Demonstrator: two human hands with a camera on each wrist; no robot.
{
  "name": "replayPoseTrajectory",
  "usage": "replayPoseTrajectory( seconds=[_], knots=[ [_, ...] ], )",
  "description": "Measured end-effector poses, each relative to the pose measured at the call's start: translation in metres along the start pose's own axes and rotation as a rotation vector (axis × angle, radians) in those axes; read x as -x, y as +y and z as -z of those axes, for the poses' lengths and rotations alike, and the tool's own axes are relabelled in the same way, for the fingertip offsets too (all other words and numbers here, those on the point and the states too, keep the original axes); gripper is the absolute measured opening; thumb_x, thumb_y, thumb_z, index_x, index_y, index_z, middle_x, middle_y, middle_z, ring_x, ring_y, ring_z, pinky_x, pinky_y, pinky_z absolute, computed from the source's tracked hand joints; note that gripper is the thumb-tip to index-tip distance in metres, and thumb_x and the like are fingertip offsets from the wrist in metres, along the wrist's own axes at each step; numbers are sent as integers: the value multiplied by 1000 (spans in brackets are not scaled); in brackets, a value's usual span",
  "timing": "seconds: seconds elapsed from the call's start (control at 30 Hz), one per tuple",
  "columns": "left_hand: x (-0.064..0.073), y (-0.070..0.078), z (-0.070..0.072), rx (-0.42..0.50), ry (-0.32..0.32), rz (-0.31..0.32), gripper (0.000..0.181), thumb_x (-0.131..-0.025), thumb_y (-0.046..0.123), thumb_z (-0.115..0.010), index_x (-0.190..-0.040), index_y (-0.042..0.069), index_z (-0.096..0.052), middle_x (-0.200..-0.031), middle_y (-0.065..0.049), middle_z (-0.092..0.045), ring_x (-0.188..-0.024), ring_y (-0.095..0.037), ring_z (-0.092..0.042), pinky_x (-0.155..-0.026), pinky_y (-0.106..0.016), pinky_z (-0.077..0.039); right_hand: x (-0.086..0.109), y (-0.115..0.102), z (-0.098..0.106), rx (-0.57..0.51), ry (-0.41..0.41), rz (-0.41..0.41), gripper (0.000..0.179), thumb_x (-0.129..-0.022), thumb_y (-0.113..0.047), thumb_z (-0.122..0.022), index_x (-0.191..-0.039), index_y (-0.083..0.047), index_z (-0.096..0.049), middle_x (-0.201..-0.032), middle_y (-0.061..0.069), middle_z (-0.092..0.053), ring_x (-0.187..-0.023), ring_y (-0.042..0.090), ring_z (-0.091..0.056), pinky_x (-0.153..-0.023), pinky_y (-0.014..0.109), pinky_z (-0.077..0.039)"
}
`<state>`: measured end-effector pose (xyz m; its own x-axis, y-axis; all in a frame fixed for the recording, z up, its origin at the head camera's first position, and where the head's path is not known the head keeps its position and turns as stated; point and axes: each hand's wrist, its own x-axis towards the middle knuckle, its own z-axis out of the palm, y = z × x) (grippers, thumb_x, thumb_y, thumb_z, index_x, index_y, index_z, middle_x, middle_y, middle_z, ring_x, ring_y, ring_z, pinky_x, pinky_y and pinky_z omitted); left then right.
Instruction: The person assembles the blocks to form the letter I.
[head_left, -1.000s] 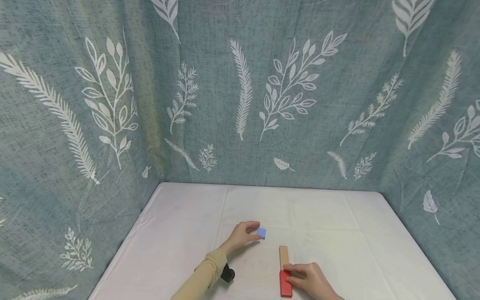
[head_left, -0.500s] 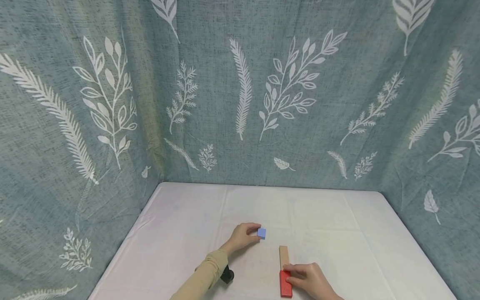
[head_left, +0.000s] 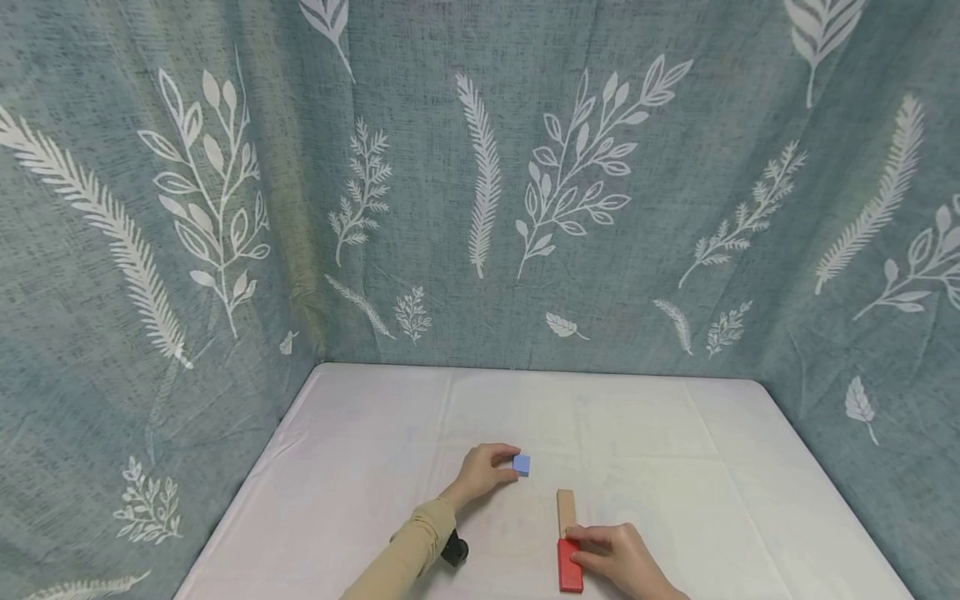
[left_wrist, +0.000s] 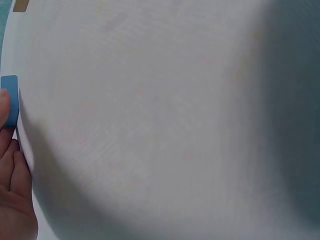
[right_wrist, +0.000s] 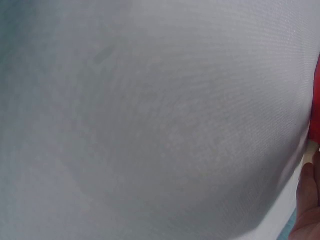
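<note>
The left hand (head_left: 480,472) is reaching over the white table (head_left: 675,492), and its thumb and forefinger are bent toward one another with the small blue block (head_left: 522,465) taken between their tips. In the left wrist view the thumb lies over a part of this block, and other fingers are bent below it; the rest of the hand is cut by the edge. The blue block is a little beyond the middle of the table's near half, well apart from the red block (head_left: 570,567). The right hand (head_left: 621,558) is partly bent, with a gap between thumb and forefinger. Its thumb touches the red block, and its forefinger reaches the place where the red block meets the wooden block (head_left: 566,510); whether these fingers truly pinch, I cannot tell. The wooden block lies directly behind the red one, in one line, pointing away from the person. A beige sleeve (head_left: 405,550) covers the left forearm, and beside it shows a small black object (head_left: 455,550). Around the table hangs a grey-green curtain (head_left: 442,208) printed with white leaves and branches.
</note>
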<state>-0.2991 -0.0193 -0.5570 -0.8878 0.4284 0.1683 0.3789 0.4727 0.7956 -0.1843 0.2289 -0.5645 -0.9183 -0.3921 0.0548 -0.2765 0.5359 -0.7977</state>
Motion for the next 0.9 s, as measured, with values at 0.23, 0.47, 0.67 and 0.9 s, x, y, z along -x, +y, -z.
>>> replayPoseTrajectory(
  seconds=[0.23, 0.47, 0.67, 0.9],
  knots=[
    [-1, -2, -2, -5, 29, -5, 33, -78, 5, -74, -109, -3, -67, -110, -18, -69, -109, -34, -63, -96, -45, -50, 1, 0, 0, 7, 11, 3, 37, -82, -33, -72, -110, -9, -72, -109, 4, -72, -107, 7, -63, -86, 34, -57],
    [-1, -3, -3, 13, 36, -7, 32, -77, 5, -74, -107, -4, -67, -109, -18, -69, -108, -35, -63, -96, -45, -51, 0, 0, 0, 6, 13, 3, 37, -81, -33, -72, -109, -9, -72, -109, 4, -72, -107, 6, -63, -86, 34, -57],
    [1, 0, -1, 9, 28, -8, 31, -77, 5, -75, -105, -4, -67, -108, -18, -70, -107, -35, -63, -96, -46, -50, 0, 1, -1, 5, 15, 8, 37, -82, -32, -72, -110, -9, -72, -110, 4, -72, -107, 5, -62, -87, 33, -57],
    [1, 4, 5, 24, 6, 19, 30, -76, 5, -75, -103, -6, -68, -104, -19, -70, -103, -36, -64, -92, -45, -53, -1, -2, -1, -19, -6, -21, 37, -81, -31, -73, -110, -8, -72, -110, 5, -71, -108, 12, -64, -87, 33, -57]
  ],
)
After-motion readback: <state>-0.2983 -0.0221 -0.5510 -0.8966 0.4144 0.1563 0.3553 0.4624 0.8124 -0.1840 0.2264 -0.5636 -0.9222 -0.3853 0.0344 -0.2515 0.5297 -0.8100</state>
